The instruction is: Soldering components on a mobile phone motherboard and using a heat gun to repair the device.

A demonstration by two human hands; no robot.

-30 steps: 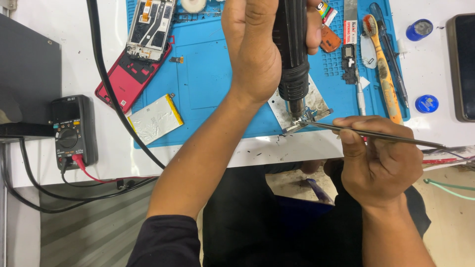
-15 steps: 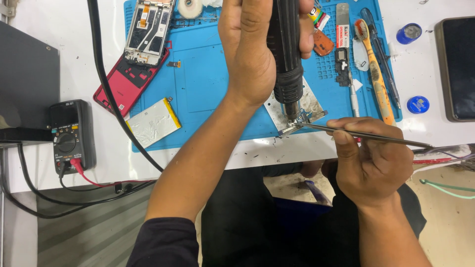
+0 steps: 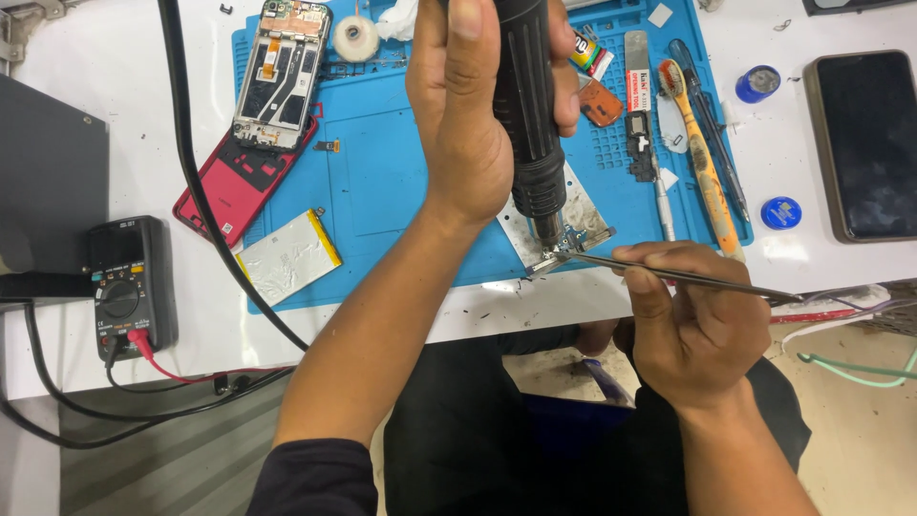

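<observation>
We've got the left hand (image 3: 468, 124) wrapped tight around the black hot-air handpiece (image 3: 525, 105), held near upright, nozzle pointing down at the small circuit board (image 3: 573, 239). The board sits on a metal plate (image 3: 559, 225) at the near edge of the blue work mat (image 3: 392, 172), directly below that hand and just left of the right one. Nozzle tip is just above the board; can't tell if it touches.

Right hand (image 3: 693, 320) is pinched closed on the tweezers (image 3: 669, 275), tips reaching left to the board's near edge, right under the nozzle. Hand itself sits off the table edge, below and right of the board.

Around it: opened phone frame (image 3: 282, 72) lying on a red back cover (image 3: 239, 186) at the mat's far left, silver battery (image 3: 287, 258) near the mat's front-left corner, toothbrush (image 3: 702, 162) on the right side of the mat, black multimeter (image 3: 129, 282) well to the left, dark phone (image 3: 869, 143) at far right.
</observation>
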